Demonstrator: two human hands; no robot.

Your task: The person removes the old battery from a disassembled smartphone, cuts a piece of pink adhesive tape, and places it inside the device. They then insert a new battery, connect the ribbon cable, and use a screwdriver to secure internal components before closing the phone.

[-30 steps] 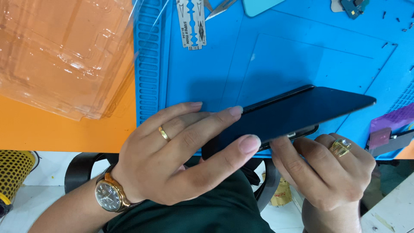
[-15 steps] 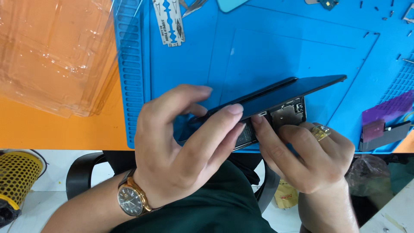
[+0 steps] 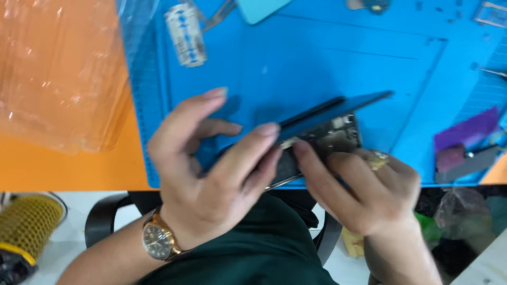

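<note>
An opened smartphone is held at the near edge of the blue work mat (image 3: 327,47). Its dark screen panel (image 3: 338,108) is lifted edge-on above the body (image 3: 332,137), where the circuit board shows. My left hand (image 3: 211,169), with a gold watch on the wrist, grips the panel's near end between thumb and fingers. My right hand (image 3: 364,190), wearing a gold ring, holds the phone body from below, its index finger touching the body's exposed inside edge.
A stack of clear plastic sheets (image 3: 58,74) lies on the orange table at left. A wrapped razor blade (image 3: 185,34) and a light blue card (image 3: 261,8) lie at the mat's far side. Purple blocks (image 3: 465,132) sit at right. A yellow mesh object (image 3: 29,221) is on the floor.
The screen panel has lifted away from the phone body, showing the circuit board. Both hands and the phone shifted left in view. My left fingers moved from flat on the screen to pinching it.
</note>
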